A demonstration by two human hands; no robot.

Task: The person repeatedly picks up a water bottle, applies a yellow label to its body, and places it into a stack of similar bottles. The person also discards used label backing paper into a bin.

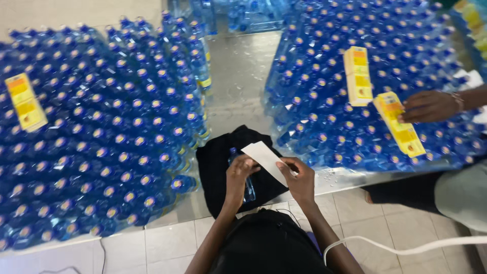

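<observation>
My left hand (239, 172) grips a clear blue plastic bottle (248, 186) that lies over a black cloth (218, 162) on the table edge in front of me. My right hand (299, 177) pinches the lower end of a white label strip (265, 160), which slants up and left across the bottle toward my left fingers. Both hands meet just below the centre of the head view.
Several blue-capped bottles stand packed at left (96, 137) and right (355, 61). Yellow label stacks lie on them at left (25, 101) and right (357, 76). Another person's hand (431, 105) rests on a yellow stack (398, 124). A white cable (406, 248) crosses the tiled floor.
</observation>
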